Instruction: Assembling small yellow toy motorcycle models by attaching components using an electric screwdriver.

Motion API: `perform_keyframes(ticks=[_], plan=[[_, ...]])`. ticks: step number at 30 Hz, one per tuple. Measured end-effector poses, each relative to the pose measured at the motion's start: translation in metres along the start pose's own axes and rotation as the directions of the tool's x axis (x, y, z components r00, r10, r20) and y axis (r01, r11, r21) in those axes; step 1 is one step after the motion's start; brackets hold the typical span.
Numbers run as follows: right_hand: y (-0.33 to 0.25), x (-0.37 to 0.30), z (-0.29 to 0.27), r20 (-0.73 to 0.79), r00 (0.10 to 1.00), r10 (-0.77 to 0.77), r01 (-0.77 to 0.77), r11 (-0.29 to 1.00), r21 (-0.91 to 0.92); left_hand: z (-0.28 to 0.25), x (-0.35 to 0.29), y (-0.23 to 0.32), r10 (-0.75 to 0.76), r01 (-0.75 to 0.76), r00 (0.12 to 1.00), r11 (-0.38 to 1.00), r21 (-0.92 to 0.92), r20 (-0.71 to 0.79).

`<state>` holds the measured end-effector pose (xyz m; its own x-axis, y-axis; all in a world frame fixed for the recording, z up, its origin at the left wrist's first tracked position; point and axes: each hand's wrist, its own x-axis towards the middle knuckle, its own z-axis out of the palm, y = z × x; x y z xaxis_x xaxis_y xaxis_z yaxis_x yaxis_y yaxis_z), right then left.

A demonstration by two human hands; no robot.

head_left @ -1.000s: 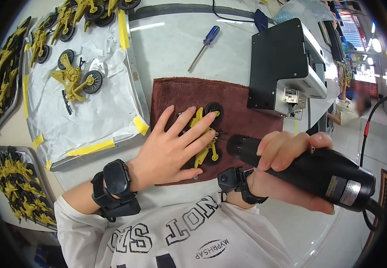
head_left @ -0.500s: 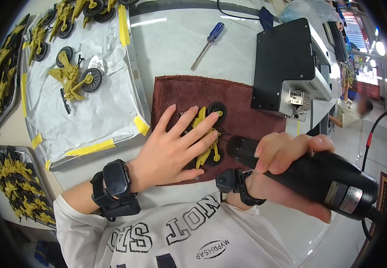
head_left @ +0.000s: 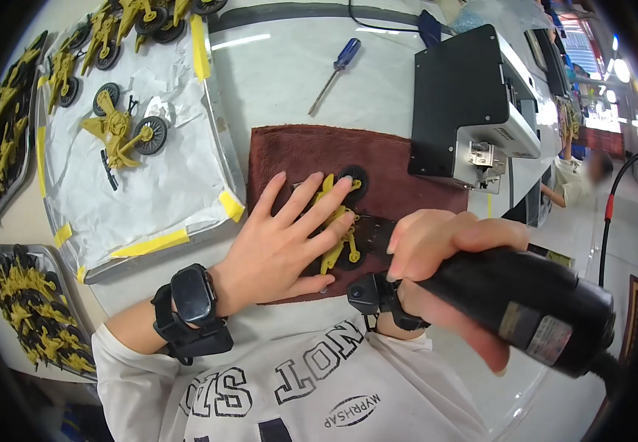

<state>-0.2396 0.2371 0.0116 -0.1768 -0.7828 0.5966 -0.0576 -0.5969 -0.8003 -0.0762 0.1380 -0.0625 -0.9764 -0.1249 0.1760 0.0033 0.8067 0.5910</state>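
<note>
A yellow toy motorcycle (head_left: 331,261) with black wheels lies on its side on a dark red cloth (head_left: 378,151). My left hand (head_left: 274,243) rests over it, fingers spread and laid flat across its body, hiding part of it. In my right hand (head_left: 448,247) is a black electric screwdriver (head_left: 507,295), fingers wrapped round its body. Its dark front end points left at the motorcycle, close to the front of its frame. Whether the tip touches the toy I cannot tell.
At left, a paper-lined tray (head_left: 164,188) holds more yellow motorcycles. Trays of yellow and black parts (head_left: 35,317) stand farther left. A blue-handled screwdriver (head_left: 347,55) lies beyond the cloth. A black box-shaped machine (head_left: 451,96) stands at right; another person (head_left: 577,177) is behind it.
My right hand has brought the electric screwdriver left and slightly down, its front end closer to the motorcycle. The left hand stays on the toy.
</note>
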Motion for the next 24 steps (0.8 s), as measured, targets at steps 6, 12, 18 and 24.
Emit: perform_keyframes(ticks=[6,12,18,24], plan=[[-0.066,-0.002,-0.035,-0.470,0.854,-0.221,0.113,0.962,-0.247,0.003,-0.001,0.000,-0.014,0.013,1.000,0.999,0.039,0.019],[-0.083,0.027,-0.112,-0.652,0.659,-0.375,-0.007,0.864,-0.504,0.004,0.000,0.002,-0.014,0.013,1.000,0.998,0.054,0.020],[-0.061,0.029,-0.086,-0.724,0.647,-0.240,-0.176,0.877,-0.447,0.002,-0.003,0.003,-0.029,0.027,0.999,0.998,0.062,0.031],[-0.055,0.008,-0.001,-0.190,0.981,-0.036,0.029,0.999,-0.040,0.000,0.000,0.003,0.005,-0.005,1.000,1.000,0.020,0.020]])
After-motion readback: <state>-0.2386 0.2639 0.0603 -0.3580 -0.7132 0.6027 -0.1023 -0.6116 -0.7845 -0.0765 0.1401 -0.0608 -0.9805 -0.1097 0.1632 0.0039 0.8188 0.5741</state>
